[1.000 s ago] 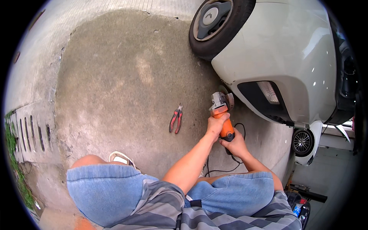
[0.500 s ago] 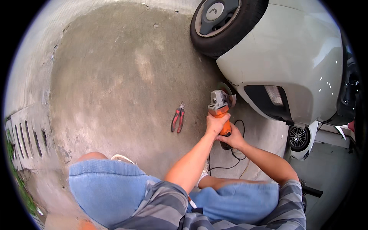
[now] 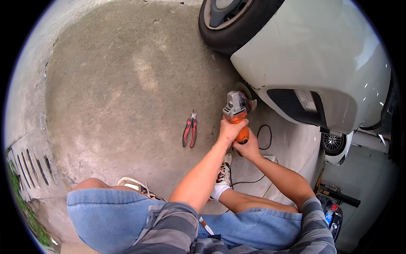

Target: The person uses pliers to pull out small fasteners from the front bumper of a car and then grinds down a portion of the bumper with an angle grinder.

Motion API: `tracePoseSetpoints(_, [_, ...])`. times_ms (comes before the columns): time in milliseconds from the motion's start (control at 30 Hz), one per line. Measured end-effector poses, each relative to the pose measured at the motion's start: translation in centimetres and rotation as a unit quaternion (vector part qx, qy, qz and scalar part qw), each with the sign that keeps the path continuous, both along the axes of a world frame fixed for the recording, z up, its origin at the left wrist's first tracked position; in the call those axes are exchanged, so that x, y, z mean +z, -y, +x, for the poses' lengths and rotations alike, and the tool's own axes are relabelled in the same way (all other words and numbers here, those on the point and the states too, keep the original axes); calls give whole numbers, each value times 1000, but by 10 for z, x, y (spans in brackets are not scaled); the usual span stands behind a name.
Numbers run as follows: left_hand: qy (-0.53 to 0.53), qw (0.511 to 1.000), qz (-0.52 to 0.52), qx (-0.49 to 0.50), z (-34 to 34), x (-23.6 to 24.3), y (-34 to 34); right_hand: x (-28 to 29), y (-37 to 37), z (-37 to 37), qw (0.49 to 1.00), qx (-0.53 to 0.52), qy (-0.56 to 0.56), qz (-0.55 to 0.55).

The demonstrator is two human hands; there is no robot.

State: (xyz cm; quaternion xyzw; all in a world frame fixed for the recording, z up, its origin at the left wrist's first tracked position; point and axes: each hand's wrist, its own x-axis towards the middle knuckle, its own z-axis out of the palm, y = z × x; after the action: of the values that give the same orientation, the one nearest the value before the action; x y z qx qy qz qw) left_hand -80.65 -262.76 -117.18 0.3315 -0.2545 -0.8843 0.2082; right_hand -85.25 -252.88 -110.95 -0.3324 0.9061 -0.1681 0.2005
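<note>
An orange angle grinder (image 3: pixel 240 120) with a grey metal head is held in both my hands, its disc (image 3: pixel 244 90) close beside the lower edge of the pale car bumper (image 3: pixel 296 63). My left hand (image 3: pixel 230 129) wraps round the body just behind the head. Further back, my right hand (image 3: pixel 248 147) closes on the rear handle, which it mostly hides. Whether the disc touches the bumper I cannot tell. On the concrete left of the grinder lie pliers (image 3: pixel 190 129) with red and black handles, jaws pointing away from me.
A black power cord (image 3: pixel 249 182) loops over the floor beside my right arm and shoe. The car's front wheel (image 3: pixel 237 27) stands at the top. A slotted drain cover (image 3: pixel 31 165) is at the far left. Another car's wheel (image 3: pixel 333 143) and a dark vehicle (image 3: pixel 332 216) are at right.
The view has shifted slightly, so the car, pliers and floor sit further left or higher. Both hands keep their hold on the grinder, which stays near the bumper's edge. More of my shoes shows.
</note>
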Motion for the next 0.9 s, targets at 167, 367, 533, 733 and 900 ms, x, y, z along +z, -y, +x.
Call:
tracePoseSetpoints(167, [0,1000,-7,-2,-11,-1,-6,0,-6,-10,1000,7,-13,8])
tracePoseSetpoints(367, [-32,999,5,-17,-15,12,-3,11,-6,-13,1000,1,-12,-11])
tracePoseSetpoints(533, [-31,999,8,-13,-12,15,-3,16,-5,-7,1000,3,-19,-15])
tracePoseSetpoints(733, [-20,999,-9,-39,-4,15,-1,12,-10,3,999,-6,-45,-4])
tracePoseSetpoints(900, [-12,999,-7,-33,5,22,-4,11,-14,11,999,-12,-49,-11])
